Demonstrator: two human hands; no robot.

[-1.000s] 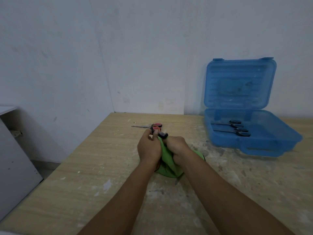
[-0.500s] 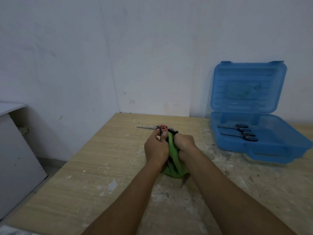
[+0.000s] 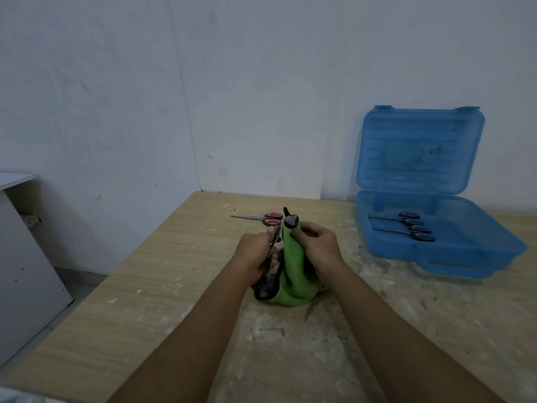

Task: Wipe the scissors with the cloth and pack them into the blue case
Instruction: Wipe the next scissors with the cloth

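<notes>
In the middle of the tabletop, the left hand is closed around a pair of scissors, gripping it near the dark handles, while the right hand is clenched on the green cloth bunched against the tool. The cloth is soft and bunches freely, so it should wrap a blade easily; the scissors look stiff, light and narrow, with smooth metal that may slip, so I judge the handle loops the safest hold, keeping fingers off the edges. Just beyond the hands a red-handled pair lies flat, unpacked. To the far right the blue case stands open, its lid against the wall, with two black-handled pairs lying side by side inside.
</notes>
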